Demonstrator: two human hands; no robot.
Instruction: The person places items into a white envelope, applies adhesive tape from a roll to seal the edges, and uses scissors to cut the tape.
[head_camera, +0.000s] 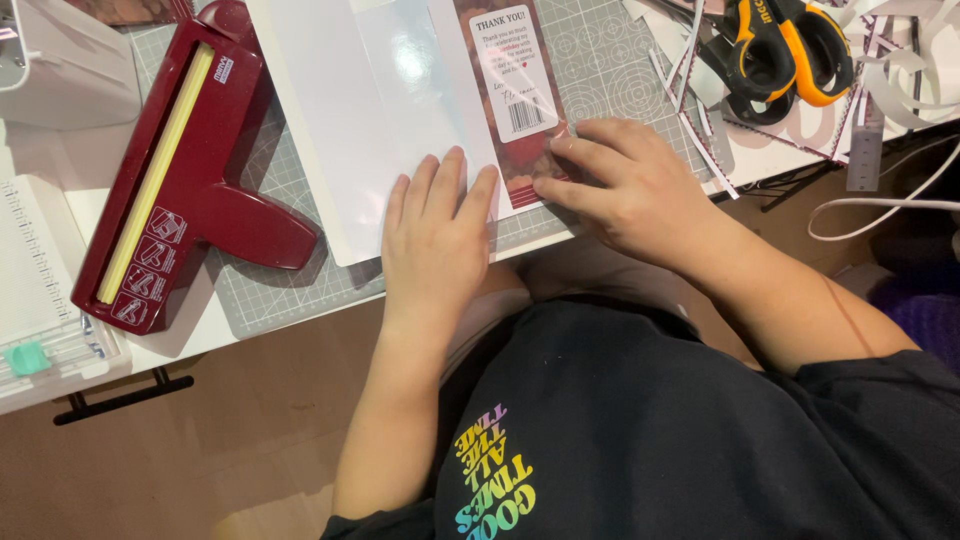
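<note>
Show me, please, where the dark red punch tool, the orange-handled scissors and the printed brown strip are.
dark red punch tool (215, 190): head view, on its red body beside the yellow slot.
orange-handled scissors (815, 45): head view, on an orange handle loop.
printed brown strip (515, 70): head view, on its white label panel.

A glossy white sheet (350, 120) lies flat on the cutting mat, its near corner reaching the table's front edge. On its right side lies a narrow printed wrapper (515, 90), brown-red with a white label panel, flat and lengthwise, its near end under fingertips.
</note>
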